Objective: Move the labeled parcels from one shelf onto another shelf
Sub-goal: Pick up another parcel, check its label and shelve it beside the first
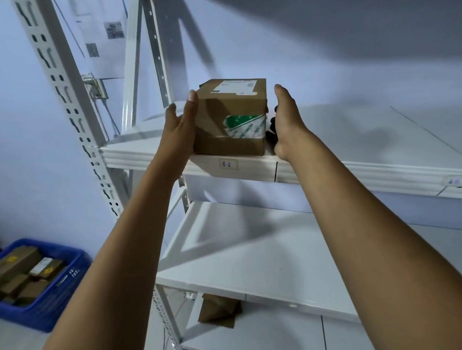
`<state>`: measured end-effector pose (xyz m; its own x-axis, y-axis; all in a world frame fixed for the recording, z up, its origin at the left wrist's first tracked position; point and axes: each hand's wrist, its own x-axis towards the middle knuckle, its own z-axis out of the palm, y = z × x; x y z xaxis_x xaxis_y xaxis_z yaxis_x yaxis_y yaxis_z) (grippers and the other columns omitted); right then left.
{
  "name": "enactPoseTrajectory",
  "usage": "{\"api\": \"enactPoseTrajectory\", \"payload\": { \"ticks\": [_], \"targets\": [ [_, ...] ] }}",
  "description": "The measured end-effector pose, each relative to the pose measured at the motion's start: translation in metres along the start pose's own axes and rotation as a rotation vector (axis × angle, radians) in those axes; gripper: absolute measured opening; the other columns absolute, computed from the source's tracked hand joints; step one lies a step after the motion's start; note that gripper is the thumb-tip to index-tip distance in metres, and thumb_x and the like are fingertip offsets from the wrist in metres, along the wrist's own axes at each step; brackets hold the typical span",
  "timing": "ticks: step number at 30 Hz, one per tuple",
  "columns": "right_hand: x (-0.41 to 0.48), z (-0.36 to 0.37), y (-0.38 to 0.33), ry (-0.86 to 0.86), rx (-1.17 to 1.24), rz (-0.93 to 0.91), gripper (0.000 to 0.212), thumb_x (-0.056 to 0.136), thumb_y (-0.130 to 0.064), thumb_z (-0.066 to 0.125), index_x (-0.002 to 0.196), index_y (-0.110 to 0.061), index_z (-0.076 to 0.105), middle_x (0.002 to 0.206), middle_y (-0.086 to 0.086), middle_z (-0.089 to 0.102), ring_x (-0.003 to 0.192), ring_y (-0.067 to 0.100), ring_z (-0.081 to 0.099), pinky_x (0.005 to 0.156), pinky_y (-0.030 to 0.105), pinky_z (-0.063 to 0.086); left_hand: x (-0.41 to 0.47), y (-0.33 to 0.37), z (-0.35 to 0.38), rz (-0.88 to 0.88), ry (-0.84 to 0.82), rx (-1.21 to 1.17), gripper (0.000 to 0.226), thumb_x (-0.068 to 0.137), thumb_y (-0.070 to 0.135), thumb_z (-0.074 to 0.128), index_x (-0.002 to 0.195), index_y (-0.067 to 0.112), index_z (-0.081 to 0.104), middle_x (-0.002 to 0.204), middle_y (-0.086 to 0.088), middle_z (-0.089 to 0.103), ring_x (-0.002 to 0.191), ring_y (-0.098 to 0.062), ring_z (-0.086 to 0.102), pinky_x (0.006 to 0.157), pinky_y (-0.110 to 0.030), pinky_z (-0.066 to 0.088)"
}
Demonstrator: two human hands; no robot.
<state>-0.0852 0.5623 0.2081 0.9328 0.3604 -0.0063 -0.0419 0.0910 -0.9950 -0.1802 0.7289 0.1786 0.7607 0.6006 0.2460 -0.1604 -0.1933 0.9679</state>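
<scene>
A brown cardboard parcel (pixel 230 116) with a white label on top and green-printed tape on its front sits at the front edge of the upper white shelf (pixel 362 170). My left hand (pixel 181 126) lies flat against the parcel's left side, fingers pointing up. My right hand (pixel 286 115) is at the parcel's right side, thumb up, its curled fingers in shadow against the box. A second brown parcel (pixel 218 309) lies on the bottom shelf (pixel 265 343), partly hidden by the middle shelf (pixel 258 255).
A blue plastic crate (pixel 54 299) holding several brown labeled boxes stands on the floor at the left. The rack's perforated white upright (pixel 66 105) rises left of the parcel. A small handwritten tag (pixel 227 164) is stuck on the upper shelf's front lip.
</scene>
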Motion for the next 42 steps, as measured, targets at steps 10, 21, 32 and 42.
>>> {"api": "enactPoseTrajectory", "payload": {
  "ticks": [10,21,32,42],
  "targets": [
    [-0.029,-0.088,0.018,0.178,-0.203,-0.327,0.020,0.094,-0.018,0.055,0.111,-0.023,0.064,0.113,-0.001,0.063,0.101,0.021,0.065,0.095,0.041,0.057,-0.074,-0.008,0.100,0.778,0.182,-0.147,0.026,0.100,0.011,0.056,0.075,0.004,0.060,0.060,-0.017,0.056,0.051,-0.031,0.051,0.051,-0.043,0.038],
    [-0.154,-0.348,0.023,0.536,-0.237,-0.459,0.011,0.085,0.003,0.052,0.081,-0.004,0.060,0.074,0.018,0.064,0.057,0.024,0.055,0.046,0.025,0.035,-0.190,0.007,0.334,0.424,-0.677,-0.259,0.026,0.087,0.027,0.061,0.068,0.014,0.073,0.059,0.007,0.069,0.056,-0.016,0.062,0.056,-0.028,0.052],
    [-0.238,-0.614,0.062,0.770,-0.226,-0.240,0.020,0.082,-0.003,0.058,0.066,-0.015,0.063,0.070,0.011,0.070,0.054,0.022,0.058,0.051,0.028,0.038,-0.315,-0.002,0.572,0.280,-0.957,-0.134,0.028,0.104,0.006,0.066,0.079,0.002,0.079,0.069,-0.008,0.074,0.059,-0.013,0.069,0.063,-0.023,0.057],
    [-0.214,-0.782,0.124,0.809,-0.228,0.144,0.015,0.092,-0.003,0.062,0.089,-0.012,0.074,0.091,0.010,0.077,0.083,0.026,0.071,0.073,0.036,0.058,-0.356,-0.060,0.742,-0.003,-0.761,0.193,0.026,0.095,0.038,0.069,0.082,0.018,0.080,0.081,0.003,0.079,0.083,-0.022,0.077,0.088,-0.043,0.064]
  ]
}}
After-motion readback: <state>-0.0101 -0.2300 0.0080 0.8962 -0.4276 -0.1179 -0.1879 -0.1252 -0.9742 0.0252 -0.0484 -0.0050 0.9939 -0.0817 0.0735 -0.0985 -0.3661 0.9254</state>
